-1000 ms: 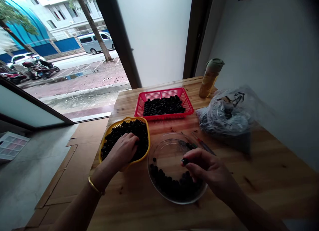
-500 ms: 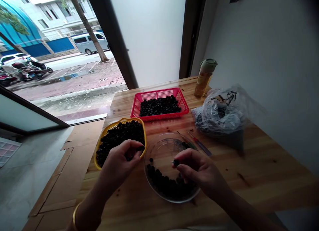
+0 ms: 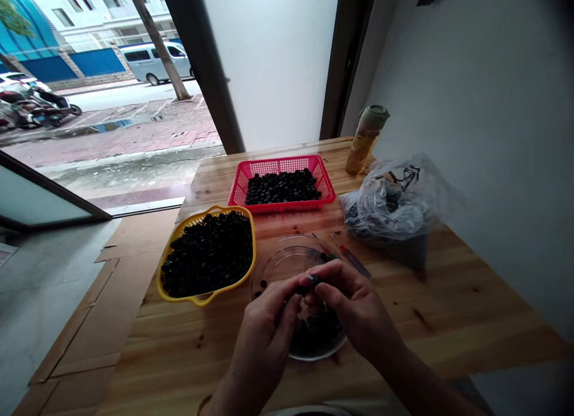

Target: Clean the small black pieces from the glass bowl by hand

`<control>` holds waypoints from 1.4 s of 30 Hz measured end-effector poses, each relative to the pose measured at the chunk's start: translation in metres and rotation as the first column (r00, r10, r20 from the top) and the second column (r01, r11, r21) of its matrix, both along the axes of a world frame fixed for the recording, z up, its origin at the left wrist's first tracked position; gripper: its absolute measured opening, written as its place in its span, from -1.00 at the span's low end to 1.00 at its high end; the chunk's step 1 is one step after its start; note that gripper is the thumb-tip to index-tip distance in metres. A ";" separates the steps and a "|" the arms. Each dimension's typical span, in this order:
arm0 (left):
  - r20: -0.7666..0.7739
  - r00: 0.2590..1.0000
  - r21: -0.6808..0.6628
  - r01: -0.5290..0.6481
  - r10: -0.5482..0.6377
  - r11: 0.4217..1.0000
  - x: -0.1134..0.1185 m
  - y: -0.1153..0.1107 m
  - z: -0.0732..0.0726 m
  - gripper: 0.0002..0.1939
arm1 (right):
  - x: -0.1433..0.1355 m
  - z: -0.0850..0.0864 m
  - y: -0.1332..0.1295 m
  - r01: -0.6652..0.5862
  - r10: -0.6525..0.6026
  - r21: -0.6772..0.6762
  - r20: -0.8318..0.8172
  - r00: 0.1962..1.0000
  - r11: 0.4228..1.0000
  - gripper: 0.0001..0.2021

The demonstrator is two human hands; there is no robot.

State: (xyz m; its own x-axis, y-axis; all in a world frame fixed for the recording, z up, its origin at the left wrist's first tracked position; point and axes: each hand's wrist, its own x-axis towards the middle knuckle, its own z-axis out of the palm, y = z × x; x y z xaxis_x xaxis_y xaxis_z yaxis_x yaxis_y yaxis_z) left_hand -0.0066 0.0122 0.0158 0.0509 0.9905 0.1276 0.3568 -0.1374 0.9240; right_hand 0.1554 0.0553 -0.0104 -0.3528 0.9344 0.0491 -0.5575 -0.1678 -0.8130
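Over a clear round dish [image 3: 314, 357], my two hands meet with their fingertips close together. My right hand [image 3: 359, 302] pinches a small black round piece [image 3: 313, 279] that has a pale pin-like tip. Between thumb and fingers, my left hand [image 3: 269, 329] holds another small black piece [image 3: 302, 290], partly hidden by the fingers. Many black round pieces lie in the dish below, largely covered by my hands. To the left stands a yellow basket [image 3: 253, 242] heaped with black button-like pieces.
A red basket [image 3: 287, 207] of black pieces sits farther back. On the right are a plastic bag [image 3: 394, 207] with dark contents and a bottle [image 3: 365, 141] of amber liquid. A slim tool with a red and dark handle [image 3: 354, 262] lies beside the dish.
My left hand has moved right, from the yellow basket's edge to my right hand above the dish, carrying a black piece. My right hand keeps its pinch. The view has shifted slightly.
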 end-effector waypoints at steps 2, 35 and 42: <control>0.042 0.999 -0.007 -0.025 0.025 1.000 0.001 -0.001 -0.003 -0.67 | 0.002 -0.001 -0.002 0.010 -0.010 0.003 0.015 1.000 1.000 -0.92; 0.635 0.754 -0.331 0.069 0.168 0.941 -0.009 -0.003 -0.022 -0.77 | 0.010 0.012 -0.007 0.077 -0.196 0.258 0.478 0.856 0.963 -0.91; 0.629 0.745 -0.371 0.037 0.221 0.928 -0.010 -0.004 -0.021 -0.75 | 0.003 0.019 -0.009 0.045 -0.260 0.393 0.515 0.817 0.918 -0.94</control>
State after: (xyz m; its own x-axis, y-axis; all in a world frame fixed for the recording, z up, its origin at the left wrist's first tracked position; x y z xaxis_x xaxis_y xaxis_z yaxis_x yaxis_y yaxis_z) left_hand -0.0167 0.0082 -0.0048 -0.0099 0.9687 -0.2482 -0.3543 0.2287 0.9067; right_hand 0.1584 0.0466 0.0086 -0.2745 0.9354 0.2230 0.0052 0.2333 -0.9724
